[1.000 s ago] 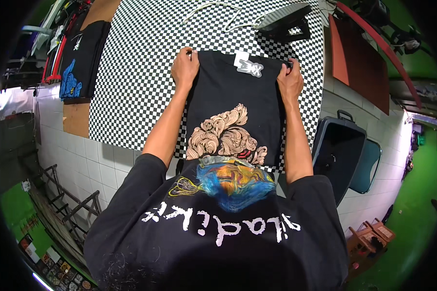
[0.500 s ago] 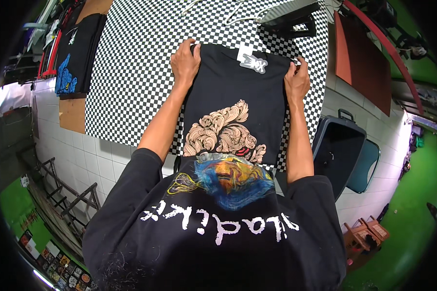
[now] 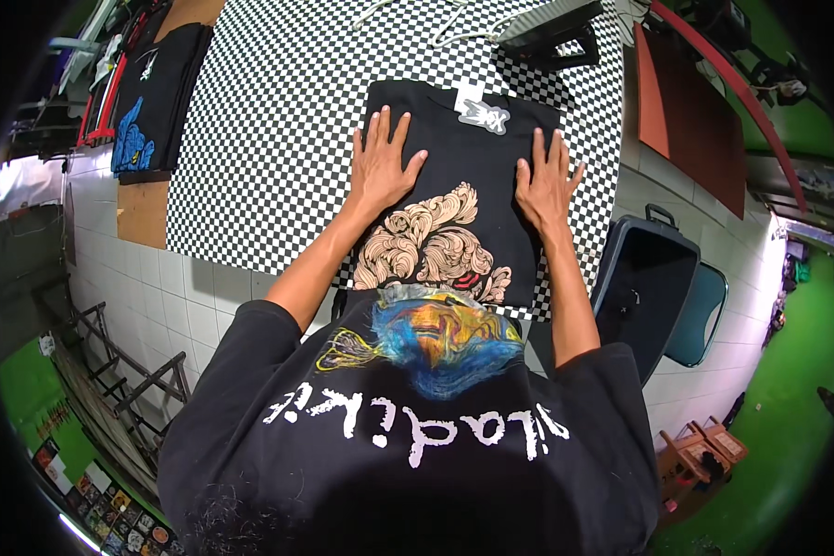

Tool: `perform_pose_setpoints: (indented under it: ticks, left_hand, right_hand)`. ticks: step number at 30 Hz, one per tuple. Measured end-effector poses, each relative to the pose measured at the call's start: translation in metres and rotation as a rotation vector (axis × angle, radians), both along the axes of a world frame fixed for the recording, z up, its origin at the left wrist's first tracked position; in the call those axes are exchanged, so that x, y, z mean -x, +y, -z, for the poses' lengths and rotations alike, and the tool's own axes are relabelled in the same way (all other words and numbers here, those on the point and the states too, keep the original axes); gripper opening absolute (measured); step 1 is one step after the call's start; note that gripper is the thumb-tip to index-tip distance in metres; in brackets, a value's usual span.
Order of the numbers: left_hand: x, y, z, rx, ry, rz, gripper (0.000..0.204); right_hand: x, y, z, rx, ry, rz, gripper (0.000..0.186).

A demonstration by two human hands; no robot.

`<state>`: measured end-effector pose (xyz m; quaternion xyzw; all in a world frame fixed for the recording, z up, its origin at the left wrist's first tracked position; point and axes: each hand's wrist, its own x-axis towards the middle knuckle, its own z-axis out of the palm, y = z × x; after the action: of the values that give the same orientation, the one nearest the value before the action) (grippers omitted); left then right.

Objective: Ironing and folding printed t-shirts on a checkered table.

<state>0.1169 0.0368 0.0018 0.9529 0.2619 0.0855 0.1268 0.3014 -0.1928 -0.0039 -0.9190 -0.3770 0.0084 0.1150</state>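
A folded black T-shirt (image 3: 463, 153) lies on the black-and-white checkered cloth in front of me. Its lower half carries a beige swirling print with a bit of red, and a grey-and-white hang tag (image 3: 483, 116) sits at the collar. My left hand (image 3: 384, 165) rests on the shirt's left side, fingers spread and pointing away from me. On the right side, my right hand (image 3: 545, 182) lies with its fingers apart, partly over the shirt's edge. Neither hand grips anything. The shirt's near edge meets the front of my own printed black shirt.
A black iron (image 3: 551, 42) with a pale cord stands beyond the shirt at the far right of the checkered cloth (image 3: 259, 130). Folded black shirts (image 3: 162, 97) with a blue print lie at the far left. Right of the table sits a black open case (image 3: 647, 287).
Both hands have left the shirt's upper side edges and come nearer to me, now lying spread on the fabric. The shirt looks almost unmoved.
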Motion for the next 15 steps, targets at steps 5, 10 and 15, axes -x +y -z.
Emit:
perform_pose_setpoints:
  ticks: [5, 10, 15]
  left_hand:
    - [-0.012, 0.004, 0.002, -0.009, -0.05, 0.008, 0.071]
    - [-0.019, 0.01, 0.013, -0.025, -0.059, -0.008, 0.07]
    - [-0.021, 0.004, 0.001, -0.031, -0.107, -0.012, 0.067]
  right_hand:
    - [-0.025, 0.022, -0.003, -0.061, -0.062, -0.014, 0.06]
    - [-0.028, 0.026, 0.005, 0.072, 0.007, 0.01, 0.058]
    - [-0.016, 0.044, -0.008, -0.209, -0.085, -0.01, 0.06]
